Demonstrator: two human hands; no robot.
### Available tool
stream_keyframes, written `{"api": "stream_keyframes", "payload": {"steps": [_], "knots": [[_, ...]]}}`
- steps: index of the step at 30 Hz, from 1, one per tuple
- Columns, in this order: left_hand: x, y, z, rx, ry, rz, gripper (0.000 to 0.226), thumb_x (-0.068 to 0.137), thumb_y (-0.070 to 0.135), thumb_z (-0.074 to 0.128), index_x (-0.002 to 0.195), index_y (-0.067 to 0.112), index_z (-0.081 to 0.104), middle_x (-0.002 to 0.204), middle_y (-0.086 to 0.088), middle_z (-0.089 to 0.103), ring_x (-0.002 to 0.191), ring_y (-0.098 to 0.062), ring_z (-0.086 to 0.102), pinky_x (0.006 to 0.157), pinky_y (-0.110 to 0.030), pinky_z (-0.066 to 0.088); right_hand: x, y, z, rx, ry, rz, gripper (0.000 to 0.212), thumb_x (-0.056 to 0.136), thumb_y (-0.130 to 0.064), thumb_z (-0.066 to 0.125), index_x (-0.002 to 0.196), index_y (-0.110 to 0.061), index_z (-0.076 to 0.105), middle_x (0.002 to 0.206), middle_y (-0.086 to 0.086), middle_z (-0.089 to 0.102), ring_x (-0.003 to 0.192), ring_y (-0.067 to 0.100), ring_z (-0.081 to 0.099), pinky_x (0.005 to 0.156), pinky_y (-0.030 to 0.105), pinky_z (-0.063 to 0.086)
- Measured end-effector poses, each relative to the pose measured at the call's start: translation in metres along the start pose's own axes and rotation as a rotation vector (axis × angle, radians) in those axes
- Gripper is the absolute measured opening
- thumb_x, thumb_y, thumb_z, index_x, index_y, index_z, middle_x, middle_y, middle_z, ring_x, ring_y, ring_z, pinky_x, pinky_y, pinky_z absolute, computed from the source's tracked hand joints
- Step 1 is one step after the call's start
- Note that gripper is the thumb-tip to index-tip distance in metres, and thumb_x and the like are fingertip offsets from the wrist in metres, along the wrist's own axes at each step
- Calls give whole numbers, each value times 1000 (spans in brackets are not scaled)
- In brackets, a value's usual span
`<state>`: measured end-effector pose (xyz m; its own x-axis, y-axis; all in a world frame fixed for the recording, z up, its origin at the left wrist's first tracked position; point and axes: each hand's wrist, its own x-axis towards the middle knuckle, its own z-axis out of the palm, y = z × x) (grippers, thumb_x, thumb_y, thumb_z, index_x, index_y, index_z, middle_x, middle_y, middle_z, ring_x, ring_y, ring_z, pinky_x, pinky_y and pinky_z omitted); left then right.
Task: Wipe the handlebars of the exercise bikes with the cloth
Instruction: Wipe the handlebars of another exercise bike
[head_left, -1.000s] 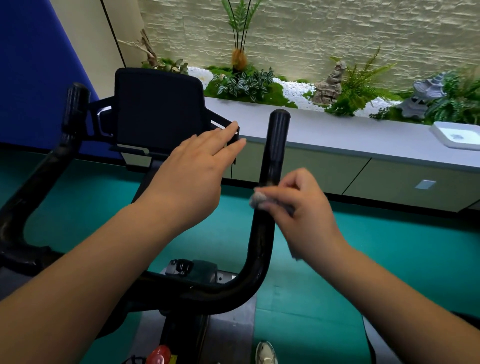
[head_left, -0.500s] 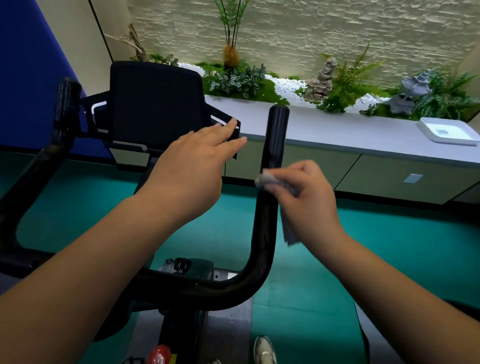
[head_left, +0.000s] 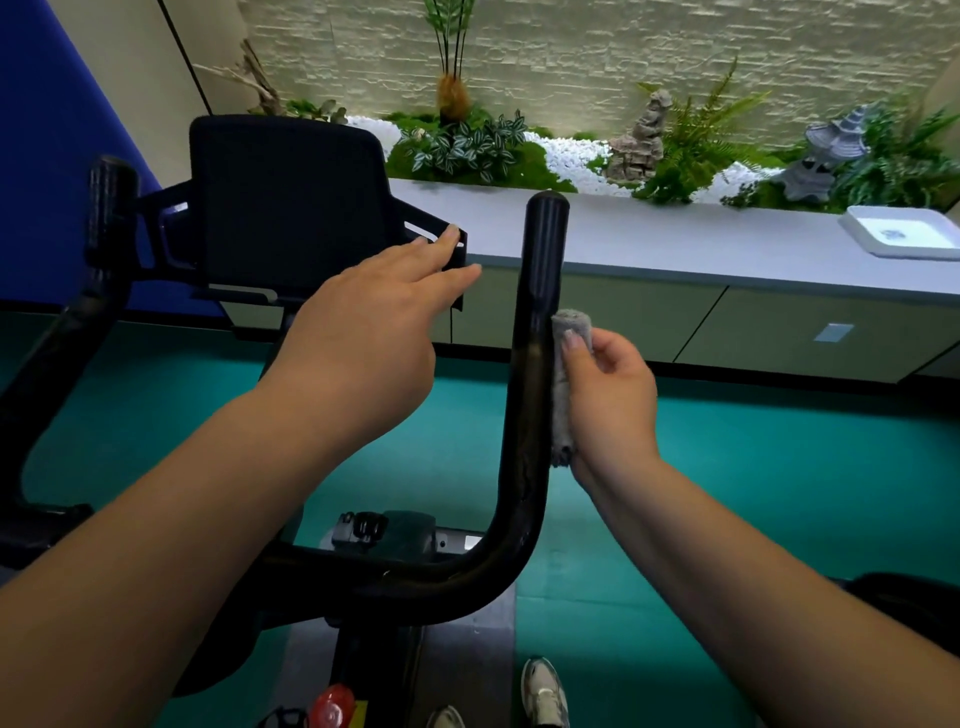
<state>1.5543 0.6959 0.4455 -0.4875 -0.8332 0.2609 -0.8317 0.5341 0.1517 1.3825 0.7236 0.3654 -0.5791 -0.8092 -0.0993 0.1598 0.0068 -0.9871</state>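
A black exercise bike fills the centre, with a U-shaped handlebar. Its right bar rises upright in the middle of the view; its left bar stands at the far left. My right hand grips a small grey cloth and holds it against the right side of the right bar, about halfway up. My left hand reaches forward with straight fingers, the fingertips resting on the right bracket of the black console.
A long white cabinet runs behind the bike, topped by a planter with ferns, pebbles and stone figures. A white tray lies on it at right. The floor is teal matting. My shoes show below, beside a red knob.
My right hand with the cloth slid up the right bar and shifted from its front to its right side. My left hand stayed on the console bracket.
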Motion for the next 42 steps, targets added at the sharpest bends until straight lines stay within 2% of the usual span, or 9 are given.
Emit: {"api": "stream_keyframes", "payload": {"steps": [4,7,9,15,21,28,34,38,42], "knots": [[0,2,0,6,-2,-16,66,89,2,47,146,31,32,157,9,18,144,-14,20,112,-36,28,-15,16,-12,-24,-51,49,12,94,-20,59,82,-18,62,80,6,68,73,17,60,73,38,49],[0,4,0,5,7,-35,65,89,2,46,145,32,34,157,11,19,143,-12,21,110,-35,30,-29,27,-17,-25,-120,139,15,94,-28,56,86,-18,64,90,20,71,76,24,61,75,49,52],[1,4,-1,9,4,-41,65,90,2,45,145,33,33,157,13,18,143,-11,20,110,-35,30,-17,20,-11,-20,-122,130,18,96,-27,54,90,-13,64,95,25,69,77,24,61,76,46,51],[0,6,-2,9,10,-54,64,90,1,45,144,34,35,156,14,19,143,-11,21,109,-35,32,15,-2,1,-6,-105,82,19,99,-25,49,91,-12,60,80,8,62,75,20,58,76,44,51],[1,6,-2,9,12,-60,65,90,1,44,144,34,35,156,14,19,143,-11,21,110,-34,32,-3,20,-9,-76,-180,113,26,95,-33,51,94,-9,62,94,20,70,81,35,65,79,48,52],[0,6,-2,-5,20,-52,63,92,1,43,144,35,35,156,14,19,143,-9,20,110,-30,29,27,-27,7,-28,-121,-107,10,95,-16,57,87,-21,58,84,0,65,78,13,62,78,34,52],[-1,4,-1,-26,33,-49,61,91,3,45,143,34,37,155,12,22,143,-10,22,111,-30,27,-3,-12,-17,-262,-187,-474,22,81,-4,71,93,-23,70,96,-1,67,94,0,61,86,15,45],[0,4,0,-30,42,-43,58,92,5,46,142,34,39,155,12,23,142,-11,24,110,-32,29,23,-39,-14,-583,-248,-943,19,82,-17,71,101,-20,73,101,-7,63,98,16,56,89,21,40],[0,3,2,-43,45,-47,58,92,6,47,142,34,40,155,13,24,142,-10,24,109,-35,33,33,-29,-11,-811,-309,-960,25,82,-26,71,106,-24,73,109,8,51,101,23,43,91,12,28]]}}
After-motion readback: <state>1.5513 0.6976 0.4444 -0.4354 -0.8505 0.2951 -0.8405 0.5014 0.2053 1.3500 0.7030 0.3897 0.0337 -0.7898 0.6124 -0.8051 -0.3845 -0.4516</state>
